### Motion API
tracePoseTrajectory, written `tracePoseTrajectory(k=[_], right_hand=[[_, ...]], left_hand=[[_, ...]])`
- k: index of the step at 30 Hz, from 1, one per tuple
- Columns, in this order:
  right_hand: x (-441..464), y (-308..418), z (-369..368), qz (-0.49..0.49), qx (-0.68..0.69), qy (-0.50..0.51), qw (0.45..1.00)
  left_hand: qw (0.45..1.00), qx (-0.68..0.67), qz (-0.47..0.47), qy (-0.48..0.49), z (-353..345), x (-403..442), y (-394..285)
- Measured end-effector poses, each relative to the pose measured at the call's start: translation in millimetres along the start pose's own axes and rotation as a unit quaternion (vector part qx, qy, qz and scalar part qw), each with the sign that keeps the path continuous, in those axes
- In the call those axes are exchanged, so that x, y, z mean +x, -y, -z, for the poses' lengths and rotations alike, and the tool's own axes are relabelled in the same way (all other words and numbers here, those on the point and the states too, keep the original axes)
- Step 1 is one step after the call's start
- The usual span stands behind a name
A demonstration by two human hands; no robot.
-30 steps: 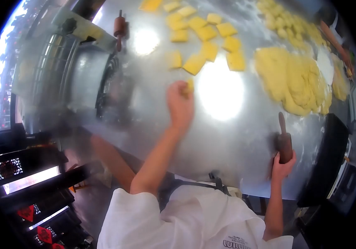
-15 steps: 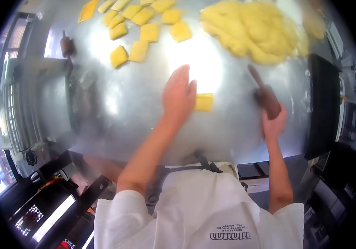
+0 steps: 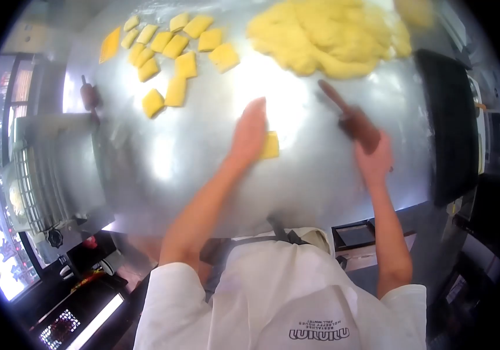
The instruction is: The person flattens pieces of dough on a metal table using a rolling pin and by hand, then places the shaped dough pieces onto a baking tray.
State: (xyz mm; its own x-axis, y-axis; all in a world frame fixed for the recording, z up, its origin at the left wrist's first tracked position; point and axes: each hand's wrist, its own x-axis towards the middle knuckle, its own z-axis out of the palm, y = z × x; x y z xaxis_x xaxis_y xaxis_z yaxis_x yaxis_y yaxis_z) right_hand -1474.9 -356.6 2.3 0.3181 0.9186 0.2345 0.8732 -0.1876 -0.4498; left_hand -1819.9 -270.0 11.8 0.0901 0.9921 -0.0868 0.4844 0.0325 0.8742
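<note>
My left hand (image 3: 251, 131) reaches over the metal table with its fingers stretched out. It lies along the left side of a small flat yellow dough piece (image 3: 271, 146) and hides part of it; whether it presses on the dough I cannot tell. My right hand (image 3: 373, 160) is wrapped round the near end of a dark wooden rolling pin (image 3: 359, 128). The pin slants up and left, its free handle close to a large mound of yellow dough (image 3: 334, 38).
Several cut dough pieces (image 3: 175, 46) are spread at the far left, near an orange scraper (image 3: 110, 45). A second rolling pin (image 3: 89, 96) lies by the left edge. A machine with a wire guard (image 3: 31, 175) stands left; a black box-like object (image 3: 451, 128) borders the right.
The view has shifted, so the table's contents sit differently in the picture. My left hand now covers more of the small dough piece's left side. My right hand still grips the rolling pin.
</note>
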Motion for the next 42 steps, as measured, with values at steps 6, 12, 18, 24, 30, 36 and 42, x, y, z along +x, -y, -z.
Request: tracePoseTrajectory(k=[6, 12, 18, 24, 30, 36, 42], right_hand=[[-0.8, -5.5, -2.5, 0.004, 0.019, 0.019, 1.000], [2.6, -6.7, 7.5, 0.008, 0.034, 0.013, 0.999], [13.6, -7.8, 4.1, -0.025, 0.054, -0.020, 0.998], [28.0, -13.9, 7.5, -0.169, 0.167, 0.008, 0.971], [40.3, -100.5, 69.2, -0.254, 0.197, 0.042, 0.946], [24.4, -154.6, 101.4, -0.184, 0.085, 0.092, 0.975], [-5.7, -194.9, 85.1, -0.043, 0.016, 0.093, 0.995]], left_hand=[[0.977, 0.209, 0.038, 0.017, 16.4, -49.4, -2.5], [0.974, 0.210, 0.067, 0.058, -7.5, -71.6, -4.4], [0.987, -0.039, 0.135, 0.073, -45.1, -68.2, -1.2], [0.958, -0.227, 0.146, 0.100, -86.2, -30.1, -71.8], [0.993, 0.050, 0.039, 0.101, -151.3, 11.1, -123.8], [0.951, 0.165, -0.261, -0.024, -180.4, 180.8, -216.4], [0.872, 0.355, -0.334, -0.057, -259.0, 407.8, -239.0]])
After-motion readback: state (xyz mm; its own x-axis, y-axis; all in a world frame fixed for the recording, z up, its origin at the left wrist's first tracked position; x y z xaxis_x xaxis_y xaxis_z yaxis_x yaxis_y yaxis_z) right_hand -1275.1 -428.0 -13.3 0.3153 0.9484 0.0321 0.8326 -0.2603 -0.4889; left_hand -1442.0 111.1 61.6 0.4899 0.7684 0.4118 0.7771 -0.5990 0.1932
